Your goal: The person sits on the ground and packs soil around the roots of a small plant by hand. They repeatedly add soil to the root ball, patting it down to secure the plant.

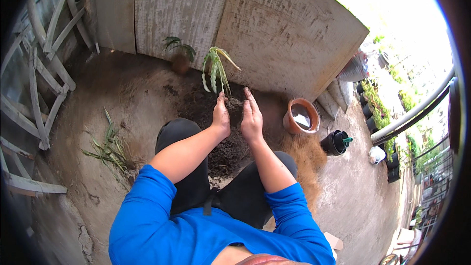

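Note:
My left hand [222, 116] and my right hand [251, 119] face each other palm to palm, a little apart, fingers straight and pointing away from me. Soil marks the fingertips. Between and just beyond them is a clump of dark soil [234, 104]; whether the palms press on it I cannot tell. A plant with drooping pale green leaves [215, 70] rises just beyond my left fingertips, its base partly hidden by them. Below my hands, a heap of loose dark soil [228, 153] lies between my knees.
A second small plant with a round brown root ball [180, 64] stands by the boards [289, 29]. Uprooted plants [112, 149] lie at left. To the right are a terracotta pot [289, 122], brown fibre [306, 159] and black pots [333, 143]. Wooden lattice [49, 73] lines the far left.

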`<act>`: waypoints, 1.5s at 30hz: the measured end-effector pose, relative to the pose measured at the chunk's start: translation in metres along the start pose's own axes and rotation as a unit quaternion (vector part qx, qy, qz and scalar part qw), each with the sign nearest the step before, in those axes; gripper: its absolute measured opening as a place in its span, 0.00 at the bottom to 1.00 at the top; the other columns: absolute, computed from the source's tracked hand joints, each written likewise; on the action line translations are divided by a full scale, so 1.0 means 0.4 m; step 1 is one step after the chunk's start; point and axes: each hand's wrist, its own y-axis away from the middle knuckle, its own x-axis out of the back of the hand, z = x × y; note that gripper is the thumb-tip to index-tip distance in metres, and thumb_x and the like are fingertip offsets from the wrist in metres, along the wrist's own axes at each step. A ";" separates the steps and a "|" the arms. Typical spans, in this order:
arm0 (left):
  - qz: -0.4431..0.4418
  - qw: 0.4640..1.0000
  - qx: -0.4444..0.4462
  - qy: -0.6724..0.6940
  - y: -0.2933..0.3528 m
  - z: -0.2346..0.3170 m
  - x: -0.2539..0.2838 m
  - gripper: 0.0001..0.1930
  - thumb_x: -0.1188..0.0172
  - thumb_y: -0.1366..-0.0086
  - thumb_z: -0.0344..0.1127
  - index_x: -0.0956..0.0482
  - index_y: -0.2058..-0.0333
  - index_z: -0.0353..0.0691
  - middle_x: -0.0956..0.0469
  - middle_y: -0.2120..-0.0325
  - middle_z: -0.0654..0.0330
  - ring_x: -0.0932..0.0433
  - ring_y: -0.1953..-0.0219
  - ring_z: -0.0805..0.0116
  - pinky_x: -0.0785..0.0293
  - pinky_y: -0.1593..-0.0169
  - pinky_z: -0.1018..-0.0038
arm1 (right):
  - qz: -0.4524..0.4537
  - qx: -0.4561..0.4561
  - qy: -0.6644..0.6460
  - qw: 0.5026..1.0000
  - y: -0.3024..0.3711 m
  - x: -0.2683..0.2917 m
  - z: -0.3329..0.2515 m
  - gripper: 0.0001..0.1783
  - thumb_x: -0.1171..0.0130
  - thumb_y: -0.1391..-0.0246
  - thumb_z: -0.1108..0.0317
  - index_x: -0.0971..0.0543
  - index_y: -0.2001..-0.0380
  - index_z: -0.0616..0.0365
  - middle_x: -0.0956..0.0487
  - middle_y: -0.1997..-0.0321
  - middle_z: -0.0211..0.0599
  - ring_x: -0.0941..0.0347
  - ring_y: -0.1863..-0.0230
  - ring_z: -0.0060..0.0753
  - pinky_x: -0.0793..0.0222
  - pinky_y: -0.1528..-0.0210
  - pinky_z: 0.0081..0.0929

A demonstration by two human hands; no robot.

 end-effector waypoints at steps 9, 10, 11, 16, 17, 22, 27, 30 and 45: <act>0.004 0.991 -0.059 -0.124 0.051 0.015 -0.023 0.20 0.60 0.36 0.50 0.30 0.61 0.38 0.27 0.65 0.58 0.28 0.62 0.69 0.33 0.56 0.72 | -0.035 -0.039 0.091 0.995 0.027 -0.011 0.022 0.18 0.59 0.43 0.63 0.31 0.51 0.57 0.32 0.47 0.42 0.47 0.39 0.39 0.54 0.41 0.39; 0.010 0.991 -0.051 -0.124 0.058 0.017 -0.033 0.21 0.60 0.36 0.50 0.30 0.61 0.37 0.27 0.64 0.57 0.28 0.62 0.69 0.33 0.56 0.72 | -0.030 -0.050 0.077 0.995 0.028 -0.012 0.021 0.18 0.57 0.43 0.65 0.31 0.52 0.60 0.31 0.48 0.43 0.46 0.40 0.38 0.53 0.41 0.33; 0.015 0.991 -0.042 -0.125 0.060 0.014 -0.040 0.21 0.60 0.36 0.50 0.30 0.61 0.36 0.27 0.64 0.57 0.29 0.62 0.69 0.33 0.56 0.72 | -0.024 -0.062 0.065 0.996 0.029 -0.013 0.021 0.17 0.56 0.43 0.67 0.30 0.53 0.63 0.30 0.49 0.45 0.44 0.40 0.36 0.51 0.41 0.27; 0.012 0.986 -0.082 -0.144 0.043 -0.005 -0.028 0.23 0.63 0.35 0.49 0.28 0.66 0.33 0.24 0.69 0.55 0.25 0.67 0.69 0.30 0.62 0.74 | -0.008 -0.102 -0.044 0.994 0.030 -0.016 0.037 0.17 0.55 0.45 0.65 0.29 0.53 0.59 0.31 0.50 0.49 0.43 0.41 0.39 0.48 0.43 0.28; -0.002 0.987 -0.086 -0.134 0.037 -0.010 -0.026 0.23 0.63 0.35 0.49 0.28 0.66 0.34 0.25 0.69 0.56 0.25 0.68 0.70 0.30 0.62 0.74 | -0.002 -0.100 -0.030 0.994 0.029 -0.012 0.038 0.17 0.55 0.45 0.65 0.29 0.53 0.59 0.31 0.50 0.50 0.43 0.41 0.38 0.47 0.43 0.27; 0.000 0.991 -0.068 -0.111 0.012 -0.033 -0.014 0.22 0.62 0.36 0.51 0.28 0.66 0.37 0.26 0.71 0.62 0.27 0.69 0.72 0.32 0.62 0.75 | 0.028 -0.118 -0.058 0.991 0.027 0.006 0.052 0.19 0.57 0.43 0.64 0.32 0.52 0.66 0.29 0.51 0.42 0.37 0.48 0.28 0.45 0.46 0.22; -0.033 0.992 -0.060 -0.109 -0.005 -0.048 0.007 0.23 0.58 0.38 0.54 0.32 0.61 0.38 0.25 0.67 0.57 0.26 0.64 0.67 0.31 0.57 0.71 | 0.029 -0.097 0.025 0.995 0.033 0.006 0.041 0.20 0.58 0.43 0.63 0.32 0.52 0.66 0.28 0.52 0.44 0.34 0.50 0.31 0.41 0.48 0.23; -0.043 0.980 -0.117 -0.157 0.006 -0.057 -0.002 0.22 0.55 0.39 0.53 0.31 0.61 0.38 0.26 0.67 0.60 0.26 0.64 0.69 0.32 0.58 0.72 | 0.041 -0.085 0.062 0.994 0.036 0.004 0.041 0.19 0.58 0.43 0.64 0.32 0.52 0.66 0.28 0.53 0.48 0.32 0.51 0.33 0.40 0.49 0.24; -0.091 0.973 -0.119 -0.177 0.037 0.016 0.003 0.19 0.54 0.39 0.51 0.33 0.65 0.37 0.28 0.69 0.59 0.28 0.67 0.71 0.29 0.62 0.74 | 0.045 0.012 0.136 0.990 0.014 -0.037 -0.029 0.18 0.58 0.45 0.67 0.32 0.53 0.64 0.31 0.51 0.52 0.39 0.45 0.48 0.43 0.45 0.33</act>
